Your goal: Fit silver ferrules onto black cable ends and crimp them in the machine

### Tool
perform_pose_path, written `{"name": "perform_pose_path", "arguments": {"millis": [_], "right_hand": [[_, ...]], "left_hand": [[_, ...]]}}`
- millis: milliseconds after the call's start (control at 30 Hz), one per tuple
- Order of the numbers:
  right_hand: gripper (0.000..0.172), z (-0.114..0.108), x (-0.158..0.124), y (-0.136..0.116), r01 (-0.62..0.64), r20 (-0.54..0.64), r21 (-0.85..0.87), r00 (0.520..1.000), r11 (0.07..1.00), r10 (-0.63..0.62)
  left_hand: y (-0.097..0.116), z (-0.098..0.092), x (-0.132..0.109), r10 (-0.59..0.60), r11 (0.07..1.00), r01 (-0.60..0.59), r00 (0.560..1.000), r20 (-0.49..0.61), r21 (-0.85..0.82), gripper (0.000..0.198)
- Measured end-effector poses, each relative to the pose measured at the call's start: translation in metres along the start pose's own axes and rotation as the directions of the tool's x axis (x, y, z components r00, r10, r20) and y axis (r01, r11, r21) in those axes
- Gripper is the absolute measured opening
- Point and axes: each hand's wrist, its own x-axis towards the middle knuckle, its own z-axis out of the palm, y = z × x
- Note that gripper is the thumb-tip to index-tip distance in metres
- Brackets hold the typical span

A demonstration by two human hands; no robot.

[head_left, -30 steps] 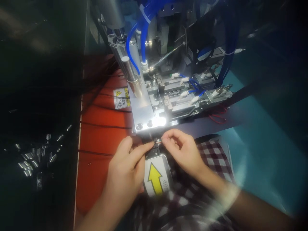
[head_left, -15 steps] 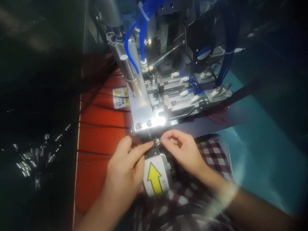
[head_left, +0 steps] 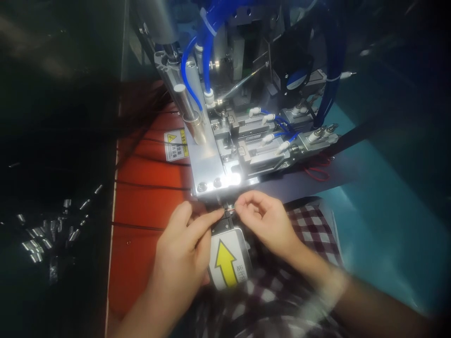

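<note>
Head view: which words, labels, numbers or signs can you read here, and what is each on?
Yellow arrow pointing toward the machine, on the white label; characters beside it too blurred to read.
Yellow warning triangle on the sticker on the orange surface; its print too small to read.
Blue label on the black fan: unreadable.
No words or numbers read clearly.
</note>
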Motion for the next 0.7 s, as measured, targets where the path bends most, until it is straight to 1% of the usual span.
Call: {"name": "perform_pose_path", "arguments": {"millis": [233,433,500,700], "right_hand": [[0.005,-0.0016,0.0009,0.002,0.071,0.015,-0.093,0.997,0.993,-0.069],[0.007,-0.0036,0.0015,0.0,0.211,0.026,-0.185,0.977,0.96,-0.21],[0.007,-0.004,0.0017,-0.0004,0.22,0.03,-0.193,0.975,0.956,-0.218],[0.007,-0.004,0.0012,-0.0011,0.176,0.024,-0.166,0.984,0.97,-0.175]], "left_hand": [[0.0007,0.0005,0.0007,0.009,1.0,-0.009,1.0,-0.006,0.002,0.03],[0.0004,-0.0005,0.0005,0.028,1.0,-0.028,1.0,-0.004,0.006,0.03],[0.0005,-0.0005,0.0011,0.03,1.0,-0.03,1.0,-0.004,0.005,0.03],[0.001,-0.0003,0.0016,0.029,1.0,-0.029,1.0,-0.004,-0.002,0.029]]}}
